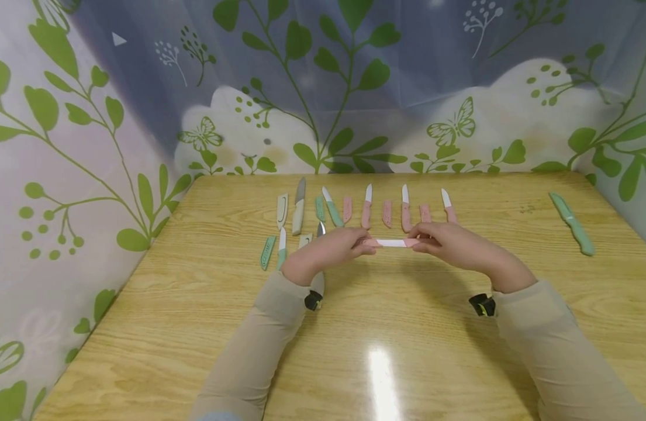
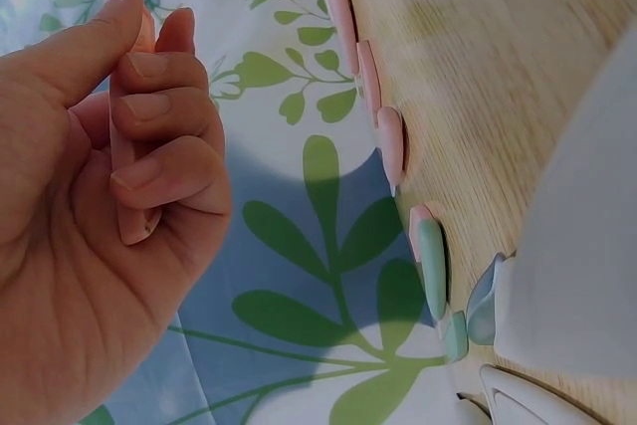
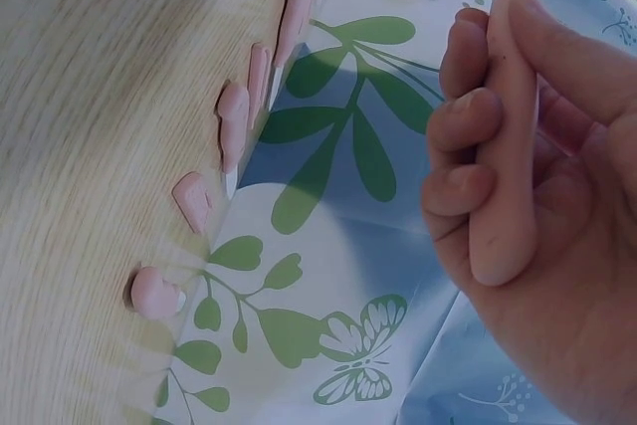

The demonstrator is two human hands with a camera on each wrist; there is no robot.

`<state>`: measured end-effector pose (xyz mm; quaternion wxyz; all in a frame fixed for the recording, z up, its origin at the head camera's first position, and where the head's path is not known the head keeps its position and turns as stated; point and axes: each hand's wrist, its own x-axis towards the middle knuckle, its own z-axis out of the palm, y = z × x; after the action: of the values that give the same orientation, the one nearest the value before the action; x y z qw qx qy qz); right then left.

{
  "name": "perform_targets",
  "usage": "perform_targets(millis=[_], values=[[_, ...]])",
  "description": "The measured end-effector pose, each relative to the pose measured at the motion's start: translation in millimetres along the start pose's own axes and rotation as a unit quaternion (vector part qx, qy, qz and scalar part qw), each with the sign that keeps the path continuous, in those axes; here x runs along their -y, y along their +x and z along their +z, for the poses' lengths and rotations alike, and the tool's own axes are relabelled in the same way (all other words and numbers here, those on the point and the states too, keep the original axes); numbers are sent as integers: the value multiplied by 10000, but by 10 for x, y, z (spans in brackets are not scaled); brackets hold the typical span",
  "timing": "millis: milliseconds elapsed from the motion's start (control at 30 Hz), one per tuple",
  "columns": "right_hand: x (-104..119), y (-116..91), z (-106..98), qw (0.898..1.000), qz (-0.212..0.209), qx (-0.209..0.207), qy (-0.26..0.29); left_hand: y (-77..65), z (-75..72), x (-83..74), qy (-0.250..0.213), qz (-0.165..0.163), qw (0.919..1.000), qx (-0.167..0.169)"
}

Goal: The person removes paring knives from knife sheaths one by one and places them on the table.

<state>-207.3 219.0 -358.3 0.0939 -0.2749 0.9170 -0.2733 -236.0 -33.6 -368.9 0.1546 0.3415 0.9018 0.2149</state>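
Observation:
My right hand (image 1: pixel 456 244) grips the pink handle of a paring knife (image 3: pixel 505 146), its fingers curled round it. The white blade (image 1: pixel 393 243) points left, with its tip end at the pink sheath (image 2: pixel 129 161) held in my left hand (image 1: pixel 330 248). Curled fingers and thumb hold that sheath, as the left wrist view shows. Both hands are raised over the middle of the table. How far the blade sits inside the sheath is hidden by the left fingers. Just behind the hands lie pink knives (image 1: pixel 405 210) and a pink sheath (image 1: pixel 387 214).
On the wooden table (image 1: pixel 196 327), a cream knife (image 1: pixel 299 210) and cream sheath (image 1: pixel 283 210) lie at the back left. Green knives (image 1: pixel 331 210) and a green sheath (image 1: pixel 268 252) are near them. A sheathed green knife (image 1: pixel 572 224) lies far right. Patterned cloth (image 1: pixel 323 117) hangs behind.

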Motion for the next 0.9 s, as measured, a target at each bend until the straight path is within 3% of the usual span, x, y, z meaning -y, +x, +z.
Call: perform_targets(millis=[900], values=[[19,-17,-19,10000,-4,14,85,4,2,13,14,-41,10000,-19]])
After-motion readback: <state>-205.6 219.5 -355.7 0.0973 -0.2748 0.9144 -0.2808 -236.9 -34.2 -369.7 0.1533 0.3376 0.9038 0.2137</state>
